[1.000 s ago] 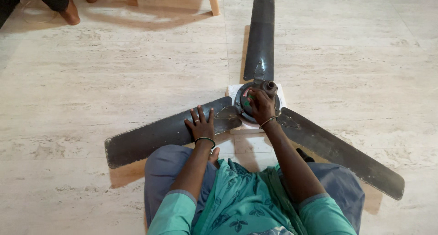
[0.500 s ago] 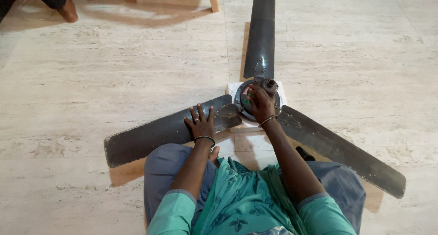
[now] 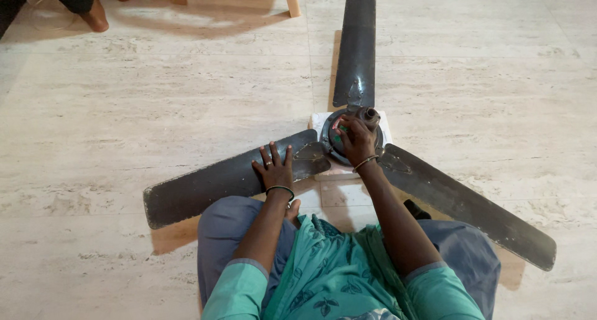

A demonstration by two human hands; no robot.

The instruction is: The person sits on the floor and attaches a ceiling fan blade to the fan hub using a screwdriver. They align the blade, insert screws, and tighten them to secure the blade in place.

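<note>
Person sits on the pale stone-tile floor (image 3: 155, 109) w/ a dark, dusty three-blade ceiling fan (image 3: 354, 140) laid flat in front of the knees, motor hub up, resting on a small white square block (image 3: 323, 174) that shows at the hub's edges. Left hand (image 3: 275, 169) lies flat, fingers spread, on the near-left blade (image 3: 224, 180), pressing it down — an open palm, gripping nothing. Right hand (image 3: 357, 140) sits on the round hub, fingers curled narrow round sth small at the centre, next to the short dark down-rod stub (image 3: 370, 116); a bit of green shows under the fingers, can't tell what it is or whether it's pinched. Looks like work at the hub centre, left hand bracing so the fan doesn't spin. Next move prob. calls for a steady left hand and fine fingertip work at the hub, since blades swing easily on that block. Packages/labels/signs: none visible; only the greenish patch on the hub, too small to read as a label. Top edge: a wooden furniture leg (image 3: 291, 0) and another person's foot (image 3: 96, 18), well apart from the fan.
</note>
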